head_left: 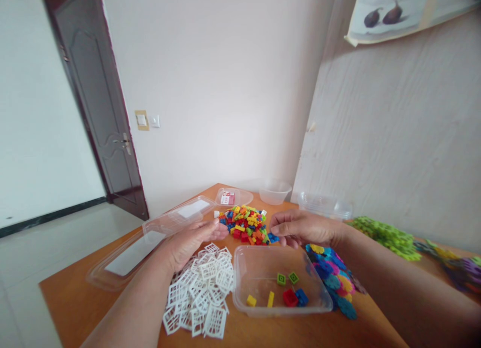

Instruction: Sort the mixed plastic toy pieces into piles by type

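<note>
A heap of small coloured bricks (pixel 246 223) lies on the orange table (pixel 75 298). My left hand (pixel 191 240) hovers at the heap's left edge, fingers loosely stretched out, palm turned inward, nothing visible in it. My right hand (pixel 300 227) is at the heap's right edge with its fingers pinched at a blue brick (pixel 273 236). In front of both hands stands a clear plastic tub (pixel 240 288) holding several bricks: green, yellow, red and blue.
White lattice pieces (pixel 203 293) lie left of the tub. Clear lids (pixel 150 240) and small containers (pixel 274 191) stand behind. Coloured flower-shaped discs (pixel 334 280) and a green pile (pixel 387 235) lie to the right by the wall. A door (pixel 101 112) is at the left.
</note>
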`<state>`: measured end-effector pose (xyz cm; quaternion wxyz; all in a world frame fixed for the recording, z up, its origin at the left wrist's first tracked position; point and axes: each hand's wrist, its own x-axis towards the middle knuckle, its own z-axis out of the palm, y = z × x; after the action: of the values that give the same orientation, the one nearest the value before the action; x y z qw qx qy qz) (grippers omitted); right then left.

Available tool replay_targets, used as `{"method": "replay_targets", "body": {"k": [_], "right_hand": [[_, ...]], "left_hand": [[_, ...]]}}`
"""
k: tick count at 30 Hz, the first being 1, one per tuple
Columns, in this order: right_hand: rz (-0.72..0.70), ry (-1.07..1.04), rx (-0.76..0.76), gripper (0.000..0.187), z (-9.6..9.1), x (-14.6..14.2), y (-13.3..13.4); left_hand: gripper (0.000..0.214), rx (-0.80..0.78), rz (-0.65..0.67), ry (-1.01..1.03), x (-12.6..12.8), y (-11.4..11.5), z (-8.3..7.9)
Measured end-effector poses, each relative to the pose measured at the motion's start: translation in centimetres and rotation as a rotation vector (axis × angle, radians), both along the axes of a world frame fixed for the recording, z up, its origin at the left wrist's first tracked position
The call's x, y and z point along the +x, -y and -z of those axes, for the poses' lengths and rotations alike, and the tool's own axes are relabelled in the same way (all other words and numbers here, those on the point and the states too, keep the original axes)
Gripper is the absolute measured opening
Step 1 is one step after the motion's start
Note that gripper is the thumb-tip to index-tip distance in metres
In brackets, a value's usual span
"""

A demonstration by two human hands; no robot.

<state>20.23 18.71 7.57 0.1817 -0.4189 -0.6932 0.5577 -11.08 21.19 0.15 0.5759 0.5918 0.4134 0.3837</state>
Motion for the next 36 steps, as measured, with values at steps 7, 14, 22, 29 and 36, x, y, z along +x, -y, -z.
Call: {"method": "replay_targets", "body": {"k": [7, 14, 22, 29, 36], "right_hand": [[-0.088, 0.015, -0.053, 0.028, -0.1, 0.4, -0.5], [0.088, 0.107, 0.24, 0.02, 1.9, -0.8, -2.5], [0.134, 0.511, 0.59, 0.023, 4.8, -2.8, -4.1], [0.197, 0.426, 0.603, 0.01, 5.4, -2.7, -4.7], [0.259, -0.012, 0.267, 0.02, 2.3, -1.4, -2.2]], "left_hand": [[0.055, -0.015, -0.002, 0.005, -0.1, 0.0, 0.1], [0.053, -0.016, -0.005, 0.004, -0.2, -0.2, 0.1], [0.051, 0.003, 0.005, 0.0, -0.2, 0.0, -0.1], [0.05, 0.001, 0.016, 0.003, -0.2, 0.0, -0.3], [0.05, -0.004, 0.012, -0.013, -0.2, 0.0, -0.2]]}}
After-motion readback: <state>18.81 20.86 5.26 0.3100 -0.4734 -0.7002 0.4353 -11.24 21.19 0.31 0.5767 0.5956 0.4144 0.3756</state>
